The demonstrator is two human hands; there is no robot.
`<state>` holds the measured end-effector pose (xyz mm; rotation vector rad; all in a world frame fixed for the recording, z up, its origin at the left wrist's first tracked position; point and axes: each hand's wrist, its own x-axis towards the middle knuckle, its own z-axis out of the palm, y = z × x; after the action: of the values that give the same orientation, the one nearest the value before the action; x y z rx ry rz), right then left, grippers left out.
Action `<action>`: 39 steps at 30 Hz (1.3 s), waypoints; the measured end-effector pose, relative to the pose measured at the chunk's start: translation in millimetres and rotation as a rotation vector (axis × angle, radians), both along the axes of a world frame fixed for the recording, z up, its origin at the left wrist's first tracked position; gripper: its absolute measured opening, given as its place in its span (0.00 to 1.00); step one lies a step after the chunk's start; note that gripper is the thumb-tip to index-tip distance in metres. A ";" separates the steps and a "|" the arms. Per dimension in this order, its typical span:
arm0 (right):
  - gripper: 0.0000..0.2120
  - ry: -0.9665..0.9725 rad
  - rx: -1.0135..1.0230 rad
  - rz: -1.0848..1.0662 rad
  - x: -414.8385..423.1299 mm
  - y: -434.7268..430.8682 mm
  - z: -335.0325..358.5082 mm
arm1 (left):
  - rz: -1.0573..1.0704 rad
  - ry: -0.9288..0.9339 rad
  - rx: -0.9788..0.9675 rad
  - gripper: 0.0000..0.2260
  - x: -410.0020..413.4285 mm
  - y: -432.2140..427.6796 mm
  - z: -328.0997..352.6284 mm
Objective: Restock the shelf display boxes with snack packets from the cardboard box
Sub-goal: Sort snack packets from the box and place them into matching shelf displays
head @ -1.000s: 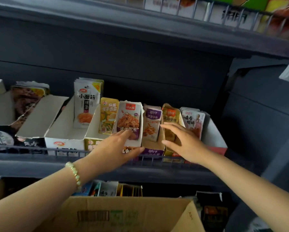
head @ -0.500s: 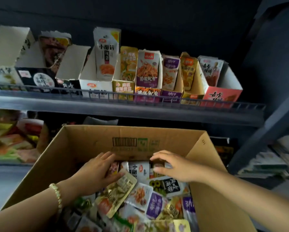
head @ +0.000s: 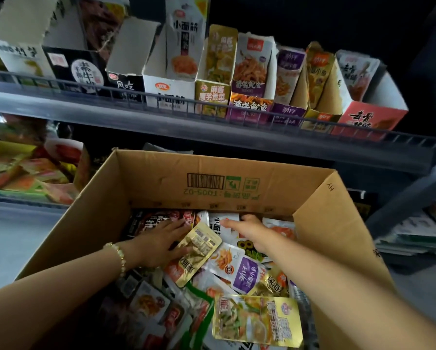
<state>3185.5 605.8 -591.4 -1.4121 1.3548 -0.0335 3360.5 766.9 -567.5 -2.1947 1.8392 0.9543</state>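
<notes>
Brown cardboard box (head: pixel 161 178) fills the lower centre of the frame, open at the top and heaped with loose snack packets (head: pixel 146 301) of many colours. Both hands are down inside it, near each other but not touching. The left hand (head: pixel 161 245), a pale bead bracelet (head: pixel 119 258) on its wrist, lies palm down with straight, spread fingers on a black packet (head: pixel 148 221), its thumb side against a gold packet (head: pixel 199 251) that lies face down. The right hand (head: pixel 252 232) reaches toward the far wall of the box, one finger stretched over a white packet (head: pixel 218 224); its other fingers dip among the packets, and I cannot tell whether they grip anything. A purple-and-white packet (head: pixel 244 274) lies between the forearms, and a gold packet printed with green vegetables (head: pixel 257 319) at lower centre. Across the top of the frame, the shelf display boxes (head: pixel 170 93) stand side by side on a dark shelf (head: pixel 136 120) behind a low wire rail, packets upright in them.
</notes>
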 end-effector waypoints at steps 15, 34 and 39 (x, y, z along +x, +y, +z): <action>0.31 -0.078 -0.070 -0.052 -7.7 -10.5 -14.1 | 0.027 0.067 0.084 0.34 -17.1 -26.7 24.7; 0.09 -0.442 -0.601 0.557 -54.1 -9.2 123.5 | 0.257 0.316 -0.529 0.47 -54.5 -43.3 68.3; 0.11 -0.459 -0.515 0.674 -63.2 -4.3 195.6 | 0.150 0.605 -0.607 0.25 -73.7 -39.1 103.3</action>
<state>3122.3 601.5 -395.8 -2.0794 0.4592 -0.2588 3286.8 727.8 -464.3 -2.6072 2.5305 1.3480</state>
